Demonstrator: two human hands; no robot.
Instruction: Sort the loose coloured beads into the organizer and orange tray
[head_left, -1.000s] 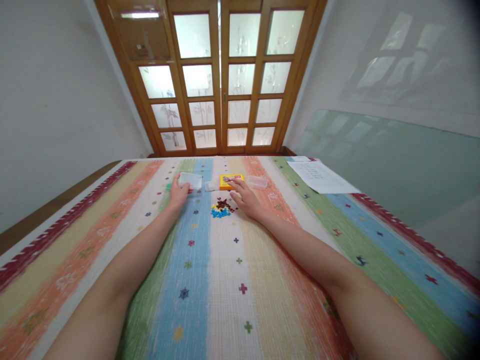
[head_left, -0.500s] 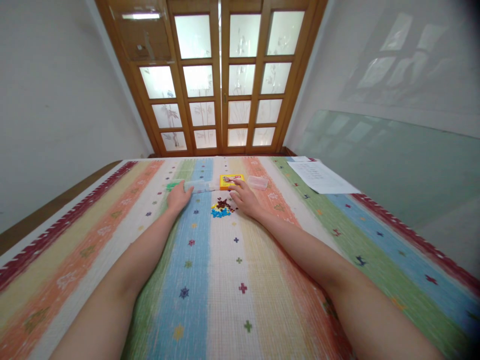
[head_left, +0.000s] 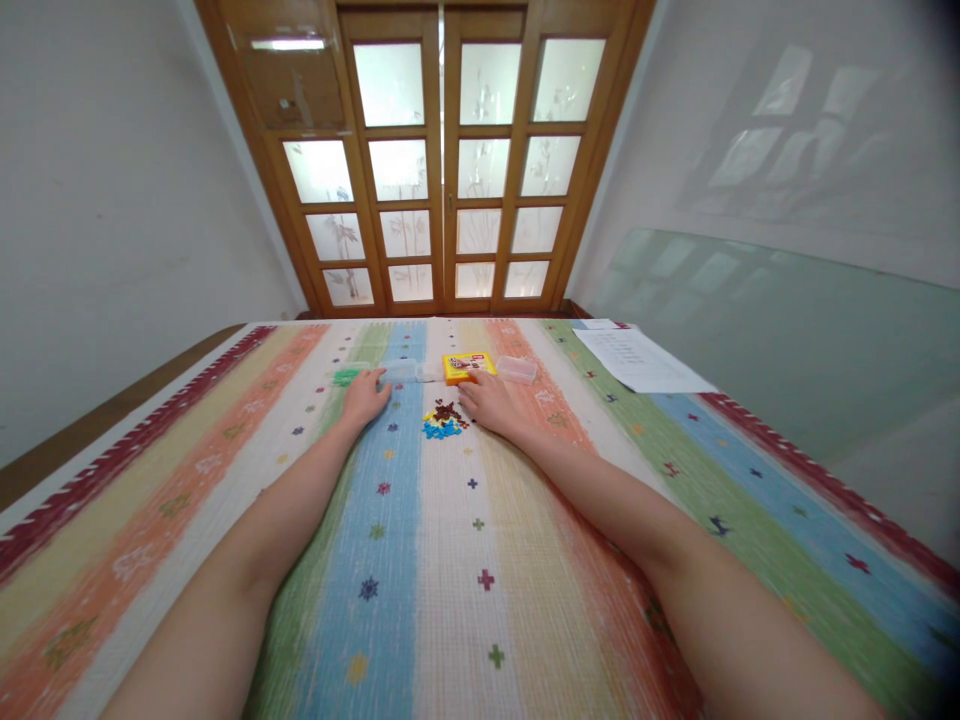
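Observation:
My left hand (head_left: 366,398) rests near a clear plastic box with green pieces (head_left: 347,376), its thumb and fingers apart and nothing visible in them. Just beyond its thumb lies another clear plastic box (head_left: 402,371). My right hand (head_left: 489,402) is in front of a yellow box (head_left: 468,364) with print on its top, and its fingers overlap the box's near edge. They are spread; whether they touch the box I cannot tell. To the left of that hand is a loose pile of small brown, yellow and blue pieces (head_left: 443,424).
A clear plastic lid or shallow box (head_left: 517,370) lies right of the yellow box. Printed paper (head_left: 637,360) is on the far right of the striped tablecloth (head_left: 450,560). A glass panel (head_left: 787,330) leans on the right wall, and wooden doors (head_left: 444,200) stand behind the table.
My left hand has shifted slightly right and back from the boxes. My right hand has drawn back a little toward me from the yellow box, which sits slightly further right and turned.

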